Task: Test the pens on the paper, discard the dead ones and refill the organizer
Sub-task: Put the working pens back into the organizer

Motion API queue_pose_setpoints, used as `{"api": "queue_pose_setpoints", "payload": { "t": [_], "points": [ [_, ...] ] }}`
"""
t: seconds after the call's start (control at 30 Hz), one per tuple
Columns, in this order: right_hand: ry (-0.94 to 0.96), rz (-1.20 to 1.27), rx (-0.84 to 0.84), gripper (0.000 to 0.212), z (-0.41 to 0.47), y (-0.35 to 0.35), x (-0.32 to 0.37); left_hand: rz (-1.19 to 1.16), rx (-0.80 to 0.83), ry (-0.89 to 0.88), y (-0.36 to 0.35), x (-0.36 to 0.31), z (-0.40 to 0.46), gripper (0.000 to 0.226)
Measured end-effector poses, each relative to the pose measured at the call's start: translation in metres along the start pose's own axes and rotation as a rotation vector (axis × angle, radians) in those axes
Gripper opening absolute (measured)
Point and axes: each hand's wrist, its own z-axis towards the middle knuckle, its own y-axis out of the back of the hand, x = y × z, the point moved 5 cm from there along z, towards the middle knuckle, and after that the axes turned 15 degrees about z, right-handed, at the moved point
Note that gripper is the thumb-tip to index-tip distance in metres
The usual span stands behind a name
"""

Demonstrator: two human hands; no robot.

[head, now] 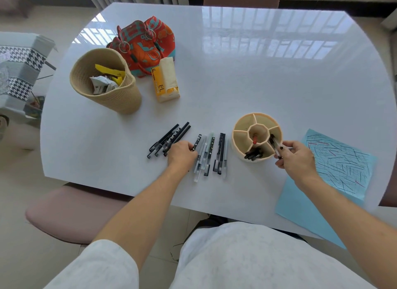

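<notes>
A round beige organizer [242, 128] with wedge compartments stands on the white table. A red pen sits in its centre cell and several dark pens in its front cell. My right hand [295, 157] grips clear pens [275, 145] whose far ends are inside the organizer's right compartment. Several black pens [171, 136] lie in a fan to the left, and clear and black pens [209, 153] lie in a row beside them. My left hand [181, 154] rests on the row, fingers closed around a black patterned pen [197, 142]. A blue paper [339, 166] covered in scribbles lies at the right.
A woven basket [129, 95] holding wrappers and a yellow item stands at the back left. Behind it are a red patterned bag [148, 43] and a yellow tissue pack [165, 82]. A pink chair [71, 213] sits at the table's near left edge.
</notes>
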Motion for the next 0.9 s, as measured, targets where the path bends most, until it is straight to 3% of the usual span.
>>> {"api": "queue_pose_setpoints", "payload": {
  "t": [0.1, 0.2, 0.33, 0.63, 0.77, 0.83, 0.9],
  "points": [
    [-0.003, -0.008, -0.001, 0.003, 0.001, 0.002, 0.0, -0.298, 0.126, 0.012, -0.005, 0.006, 0.002, 0.016],
    [-0.016, -0.002, 0.005, 0.01, 0.0, 0.001, -0.001, -0.648, 0.284, -0.013, -0.009, 0.009, -0.007, 0.016],
    [-0.016, -0.012, 0.001, 0.011, 0.001, 0.001, -0.001, -0.835, 0.433, -0.031, -0.011, 0.01, -0.017, 0.01],
    [-0.022, -0.007, -0.001, 0.013, 0.006, 0.001, -0.002, -0.927, 0.526, -0.047, -0.012, 0.01, -0.025, 0.018],
    [-0.023, -0.003, -0.007, 0.01, 0.007, 0.001, -0.002, -0.936, 0.505, 0.0, -0.012, 0.007, -0.023, 0.008],
    [-0.025, 0.004, -0.008, 0.01, 0.007, 0.001, -0.002, -0.878, 0.48, 0.022, -0.012, 0.001, -0.025, 0.005],
    [-0.025, 0.012, -0.005, 0.007, 0.006, 0.001, -0.002, -0.658, 0.395, -0.017, -0.014, -0.007, -0.026, 0.005]
  ]
}}
